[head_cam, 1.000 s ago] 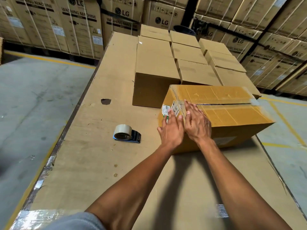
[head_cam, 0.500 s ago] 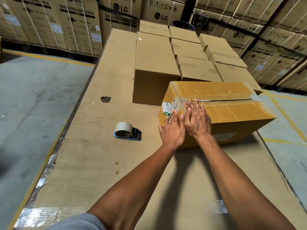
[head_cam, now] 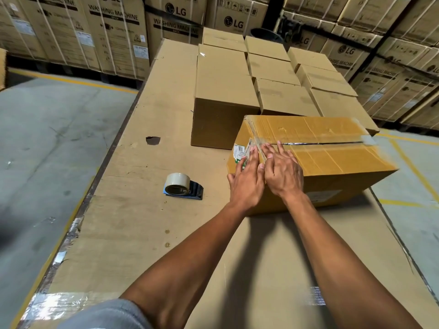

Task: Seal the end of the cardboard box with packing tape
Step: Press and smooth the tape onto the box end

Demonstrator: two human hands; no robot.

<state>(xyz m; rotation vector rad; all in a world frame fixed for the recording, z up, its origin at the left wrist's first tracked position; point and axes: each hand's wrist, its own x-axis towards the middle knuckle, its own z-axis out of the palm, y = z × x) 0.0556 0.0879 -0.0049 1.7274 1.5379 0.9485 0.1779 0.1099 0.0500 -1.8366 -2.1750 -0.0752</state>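
Note:
A yellowish cardboard box (head_cam: 332,148) lies on the cardboard-covered table (head_cam: 142,222), its top flaps meeting along a dark seam with clear tape over it. My left hand (head_cam: 245,179) presses flat against the box's near-left end, beside a small printed label (head_cam: 240,151). My right hand (head_cam: 282,172) lies flat on the top corner, fingers spread over the tape where it folds over the edge. A roll of packing tape in a blue dispenser (head_cam: 181,187) rests on the table to the left of the box, apart from both hands.
Several plain brown boxes (head_cam: 221,91) stand in rows right behind the task box. A small hole (head_cam: 153,140) marks the table cover. Stacked washing-machine cartons (head_cam: 114,32) line the back and right. Concrete floor with yellow lines lies on both sides.
Both hands have slid up along the box's left end, the right fingers now reaching the seam on top. The dispenser has stayed where it was.

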